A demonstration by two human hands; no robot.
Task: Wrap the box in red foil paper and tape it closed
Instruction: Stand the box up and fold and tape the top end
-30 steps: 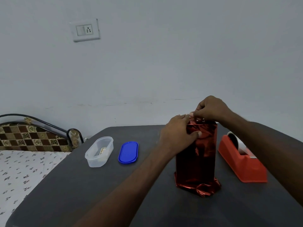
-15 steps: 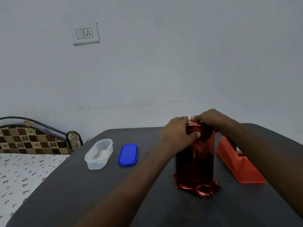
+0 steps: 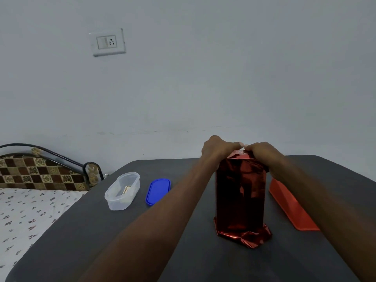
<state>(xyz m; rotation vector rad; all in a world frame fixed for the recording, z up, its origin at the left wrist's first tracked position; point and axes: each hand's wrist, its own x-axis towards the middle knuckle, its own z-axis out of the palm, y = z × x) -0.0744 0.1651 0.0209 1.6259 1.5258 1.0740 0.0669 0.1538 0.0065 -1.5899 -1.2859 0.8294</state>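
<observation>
Foil-wrapped box (image 3: 241, 198) stands upright near worktop (image 3: 85, 241) right edge, beside red tape dispenser (image 3: 293, 208). Left hand (image 3: 218, 149) and right hand (image 3: 262, 153) both pinch foil at its top, fingertips meeting.

Your two forearms are bare from the frame's lower edge up to the wrists, with no sleeve showing. Your left hand (image 3: 216, 150) and right hand (image 3: 262, 152) carry nothing visible on wrists or knuckles.
</observation>
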